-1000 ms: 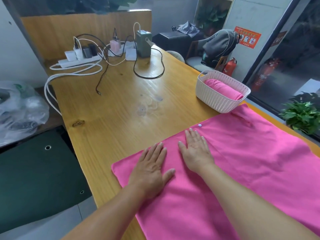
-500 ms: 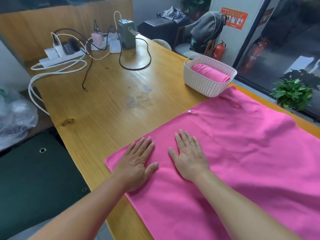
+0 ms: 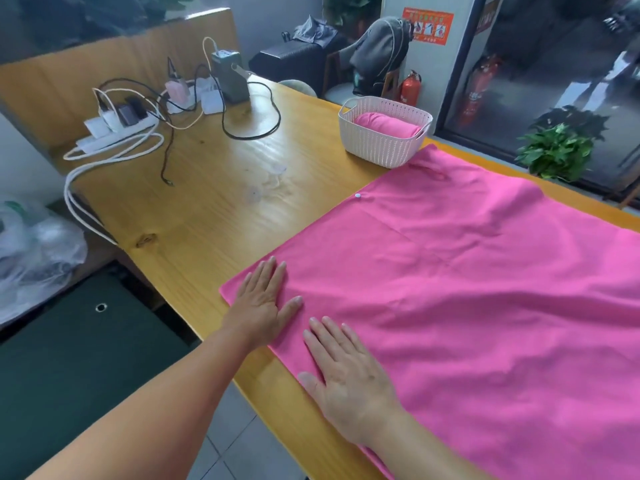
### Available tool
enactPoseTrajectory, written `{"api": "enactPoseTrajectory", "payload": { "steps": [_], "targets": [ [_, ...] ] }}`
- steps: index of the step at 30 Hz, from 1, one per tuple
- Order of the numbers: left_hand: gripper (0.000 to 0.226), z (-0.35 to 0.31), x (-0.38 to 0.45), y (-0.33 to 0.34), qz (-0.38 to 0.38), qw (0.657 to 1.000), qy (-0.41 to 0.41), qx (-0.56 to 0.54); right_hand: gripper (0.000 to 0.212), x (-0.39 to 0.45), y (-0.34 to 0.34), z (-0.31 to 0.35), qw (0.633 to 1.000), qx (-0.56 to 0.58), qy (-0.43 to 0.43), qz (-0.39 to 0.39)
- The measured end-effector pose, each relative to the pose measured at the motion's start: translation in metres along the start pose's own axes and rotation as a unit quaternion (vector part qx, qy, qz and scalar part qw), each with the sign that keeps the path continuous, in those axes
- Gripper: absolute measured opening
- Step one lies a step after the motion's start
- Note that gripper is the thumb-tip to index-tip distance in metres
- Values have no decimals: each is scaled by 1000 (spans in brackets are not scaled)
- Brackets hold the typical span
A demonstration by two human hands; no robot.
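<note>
— Where's the cloth now?
— The pink cloth [image 3: 467,289] lies spread on the worktop [image 3: 207,209], its near corner under my left hand [image 3: 263,303] and right hand [image 3: 349,379]. Both hands lie flat, fingers straight, gripping nothing.
— What could go wrong?
— If I push unevenly, I think it could slide off the near edge or bunch into fresh creases.

Both hands are lying flat, palms down, fingers straight. The left hand [image 3: 263,306] sits further forward, fingers close together and thumb sticking out toward the right hand [image 3: 349,379]. That one lies nearer the body, just beside it, fingers a little spread. Both forearms are bare and stretched out, with the wrists pretty much straight.
</note>
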State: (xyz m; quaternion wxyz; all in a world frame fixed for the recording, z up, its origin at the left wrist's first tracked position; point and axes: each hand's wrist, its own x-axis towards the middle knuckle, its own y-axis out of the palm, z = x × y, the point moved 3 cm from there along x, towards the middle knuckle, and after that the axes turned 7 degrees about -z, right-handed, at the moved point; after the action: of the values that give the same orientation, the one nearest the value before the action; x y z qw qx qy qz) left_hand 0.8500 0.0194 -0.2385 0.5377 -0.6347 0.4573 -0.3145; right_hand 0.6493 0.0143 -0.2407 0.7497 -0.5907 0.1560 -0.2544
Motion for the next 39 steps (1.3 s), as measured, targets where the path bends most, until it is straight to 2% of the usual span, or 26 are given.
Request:
{"api": "enactPoseTrajectory", "payload": {
  "steps": [2,4,6,9,12,14,16,18,20,21,23,24,28,31,34,37,39],
  "targets": [
    [99,5,0,-3,19,1000,4,2,62,-19,2,4,1000,6,-6,22],
    [86,6,1,-7,30,1000,-3,3,64,-35,3,7,999,7,-30,43],
    [71,2,6,-14,-3,1000,-6,2,63,-39,-1,12,997,24,-19,64],
    [67,-15,19,-19,-63,995,71,4,62,-26,-22,13,997,49,54,11],
    [77,-25,20,-1,-6,995,96,16,73,-19,-12,3,993,51,106,-26],
    [81,-22,19,8,15,995,88,46,69,-28,-7,9,989,27,146,-14],
    [76,-18,19,4,14,995,85,53,67,-37,-7,17,985,83,147,-28],
    [73,-31,17,-4,-37,993,104,36,63,-41,-18,13,965,167,193,-58],
    [74,-69,10,-10,-99,981,164,6,55,-41,-32,-9,942,161,267,-121],
    [69,-95,4,-9,-107,974,199,-13,57,-42,-38,-23,930,134,309,-148],
    [61,-148,-11,3,-89,962,248,-64,74,-51,-42,-51,913,80,365,-166],
    [60,-171,-20,11,-65,960,262,-77,82,-61,-41,-64,910,52,383,-150],
    [78,-201,-48,53,7,958,288,5,84,-123,-37,-91,905,-29,410,-107],
    [95,-198,-52,59,-2,956,290,49,86,-190,-42,-107,877,-57,462,-119],
    [94,-225,-64,54,-34,959,282,12,90,-238,-55,-123,836,-46,527,-143],
    [83,-282,-94,62,-35,943,324,-64,85,-234,-61,-127,856,-22,492,-159],
    [89,-315,-116,76,-9,936,347,-63,84,-248,-61,-137,857,-19,493,-152]
  ]
}}
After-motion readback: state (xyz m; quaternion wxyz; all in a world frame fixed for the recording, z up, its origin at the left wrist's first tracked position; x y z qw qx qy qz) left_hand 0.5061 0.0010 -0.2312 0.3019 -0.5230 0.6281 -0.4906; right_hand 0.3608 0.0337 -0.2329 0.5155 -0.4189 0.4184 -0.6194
